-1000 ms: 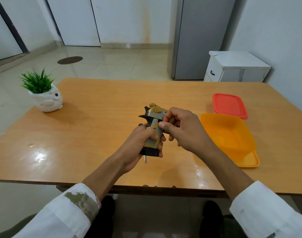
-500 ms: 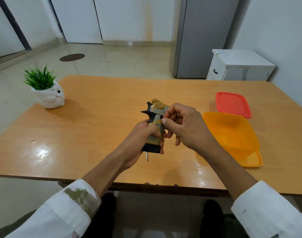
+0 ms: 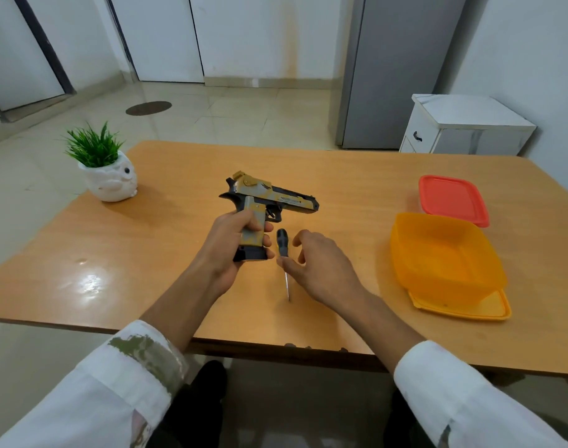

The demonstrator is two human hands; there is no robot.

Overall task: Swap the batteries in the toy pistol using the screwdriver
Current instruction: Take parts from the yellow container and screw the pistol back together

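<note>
While steadying for screw work, left grip (image 3: 230,250): wrapped round handle of toy pistol (image 3: 269,197), holding it firm; barrel level, muzzle toward right edge of bench (image 3: 179,270).
toy pistol place: over middle of bench, butt low; resting on bench or just clear of it, cannot tell.
why held so: likely to keep one flat side turned up and free for work; battery cover and its screw not made out.
right grip (image 3: 321,270): half wide, holding nothing; fingers arched over screwdriver (image 3: 283,243), thumb tip at top of shaft, touching or just short, cannot tell.
screwdriver: flat on bench just right of pistol butt, black handle toward far edge, tip toward near edge; within easy reach of working hand, probably why parked there.
step in hand: judged as pickup of screwdriver; unscrewing not yet begun, by the look of it.
orange tub (image 3: 444,257): open, standing on orange lid (image 3: 463,308) near right edge; probably for loose parts, a guess.
red lid (image 3: 452,198): just beyond tub, toward far right corner.
plant pot (image 3: 109,181): far left corner, well apart from work.
</note>
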